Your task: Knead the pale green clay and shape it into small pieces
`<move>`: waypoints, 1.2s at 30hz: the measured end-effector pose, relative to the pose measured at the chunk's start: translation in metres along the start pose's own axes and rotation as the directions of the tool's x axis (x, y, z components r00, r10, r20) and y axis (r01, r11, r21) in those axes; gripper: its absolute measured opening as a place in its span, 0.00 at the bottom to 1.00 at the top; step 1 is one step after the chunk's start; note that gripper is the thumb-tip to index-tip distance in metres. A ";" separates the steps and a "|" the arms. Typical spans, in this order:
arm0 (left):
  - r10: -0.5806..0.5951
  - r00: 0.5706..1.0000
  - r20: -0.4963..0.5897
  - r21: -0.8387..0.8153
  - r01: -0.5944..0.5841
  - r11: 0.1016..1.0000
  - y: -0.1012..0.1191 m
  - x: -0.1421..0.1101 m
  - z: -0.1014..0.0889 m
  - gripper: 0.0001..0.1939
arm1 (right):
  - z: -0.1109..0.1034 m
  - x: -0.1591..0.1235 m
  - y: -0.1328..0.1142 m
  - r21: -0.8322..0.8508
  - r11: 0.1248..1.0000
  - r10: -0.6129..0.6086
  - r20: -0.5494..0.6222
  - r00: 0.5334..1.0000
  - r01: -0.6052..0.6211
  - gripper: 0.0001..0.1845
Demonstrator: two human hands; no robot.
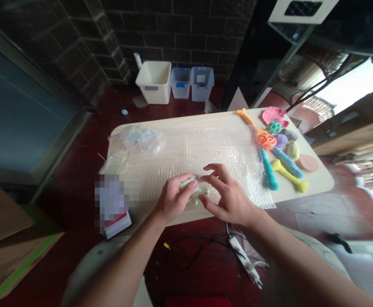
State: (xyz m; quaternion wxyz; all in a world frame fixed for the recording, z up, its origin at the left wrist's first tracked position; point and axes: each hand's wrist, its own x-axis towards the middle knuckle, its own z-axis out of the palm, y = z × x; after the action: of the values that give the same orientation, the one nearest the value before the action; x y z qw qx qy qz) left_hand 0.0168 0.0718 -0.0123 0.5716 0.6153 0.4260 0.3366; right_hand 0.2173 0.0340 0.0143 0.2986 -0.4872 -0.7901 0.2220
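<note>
My left hand (177, 194) is closed around a pale green piece (193, 186) with clear plastic film about it. What exactly the green piece is, I cannot make out. Close on its right, my right hand (227, 194) has its fingers spread and curved; whether a fingertip touches the film is unclear. Both hands are over a sheet of bubble wrap (186, 149) at the near edge of the pale table (317, 181). Crumpled clear plastic bags (143, 138) lie on the far left part of the sheet.
On the table's right side lie several coloured shapes, among them an orange one (266, 140), a teal stick (268, 170) and a yellow bone-like piece (290, 175). A notebook-like item (119, 226) is at the left. Bins (154, 83) stand beyond; a power strip (246, 260) lies below.
</note>
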 end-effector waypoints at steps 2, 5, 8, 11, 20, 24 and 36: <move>0.009 1.000 0.005 -0.019 -0.009 1.000 0.002 0.000 0.001 0.17 | 0.000 0.001 -0.001 0.087 0.996 0.037 -0.011 0.999 -0.036 0.18; 0.009 1.000 0.010 -0.047 -0.008 0.999 0.007 0.002 0.002 0.17 | 0.001 0.002 -0.002 0.214 0.975 0.070 -0.044 0.997 -0.059 0.16; -0.014 1.000 0.018 -0.079 0.015 0.997 0.010 0.003 0.002 0.17 | 0.001 0.002 0.000 0.227 0.974 0.037 -0.080 0.996 -0.018 0.20; -0.040 0.998 0.048 -0.074 0.044 0.996 0.010 0.003 -0.002 0.16 | -0.001 0.000 0.007 0.094 0.995 -0.037 -0.062 0.997 0.043 0.24; -0.055 0.990 0.129 -0.010 0.057 0.998 0.002 0.002 -0.003 0.14 | -0.004 0.001 0.011 -0.214 0.965 -0.146 0.053 0.988 0.154 0.22; -0.054 0.990 0.131 -0.020 0.057 0.998 0.001 0.002 0.003 0.13 | -0.002 0.002 0.005 -0.218 0.967 -0.123 0.056 0.991 0.132 0.21; -0.045 0.990 0.136 -0.010 0.047 0.999 0.005 0.002 0.005 0.09 | -0.001 -0.003 0.006 0.010 1.000 -0.008 0.042 0.999 0.007 0.22</move>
State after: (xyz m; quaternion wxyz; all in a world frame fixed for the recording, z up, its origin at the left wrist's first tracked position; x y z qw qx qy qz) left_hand 0.0233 0.0717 -0.0082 0.6109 0.6229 0.3979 0.2837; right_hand 0.2224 0.0335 0.0102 0.2851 -0.4779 -0.7970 0.2350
